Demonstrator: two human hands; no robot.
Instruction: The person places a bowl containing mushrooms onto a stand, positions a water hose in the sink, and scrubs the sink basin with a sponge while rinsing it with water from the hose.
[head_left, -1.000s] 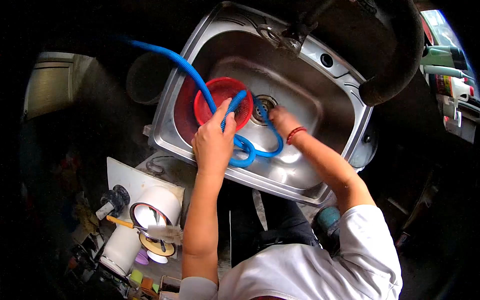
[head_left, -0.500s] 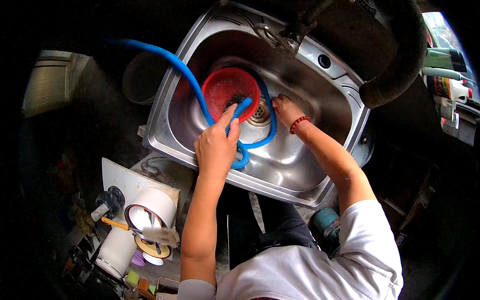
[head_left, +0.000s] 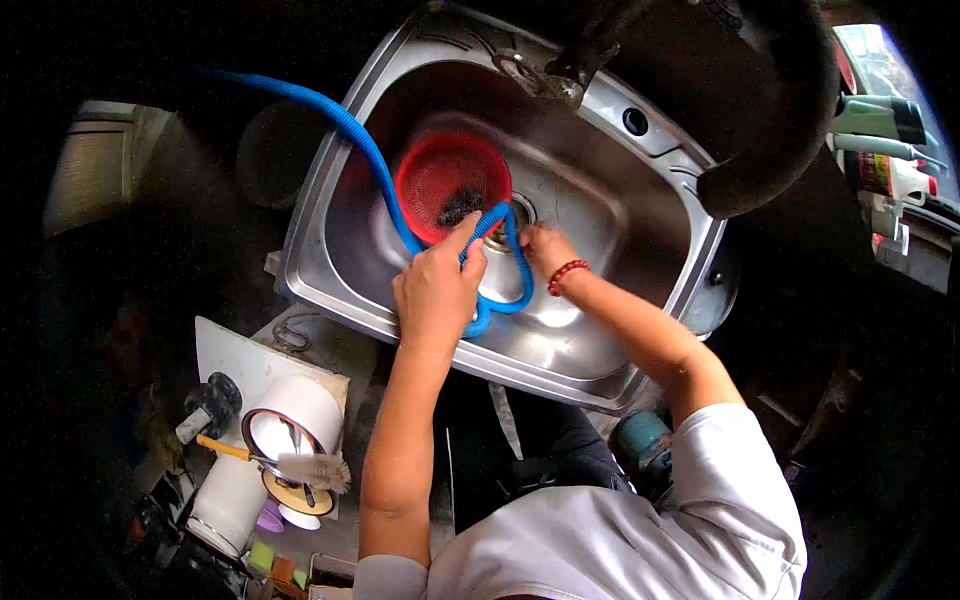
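Observation:
My left hand (head_left: pixel 436 290) is closed around a blue ribbed hose (head_left: pixel 368 150) near its end, at the lower edge of a red strainer basket (head_left: pixel 420 170). A dark scrubber-like clump (head_left: pixel 460 205) lies inside the basket. The hose comes in over the sink's left rim and loops in the basin. Beside the drain (head_left: pixel 522 212), my right hand (head_left: pixel 548 250) has its fingers bent together close to the hose loop. Whatever those fingers hold, if anything, is too small to make out. A red beaded bracelet (head_left: pixel 568 277) circles that wrist.
The steel sink (head_left: pixel 300 262) surrounds both hands, with a faucet (head_left: pixel 565 82) at its back. A thick dark pipe (head_left: pixel 775 170) curves over the right corner. At lower left are a white container (head_left: pixel 300 405), a brush (head_left: pixel 315 470) and a white board (head_left: pixel 225 350). Bottles (head_left: pixel 880 172) stand far right.
The basket first shifted toward the back and now sits slightly left. My right hand moved off the hose to the right, then came back down beside the loop, which has narrowed.

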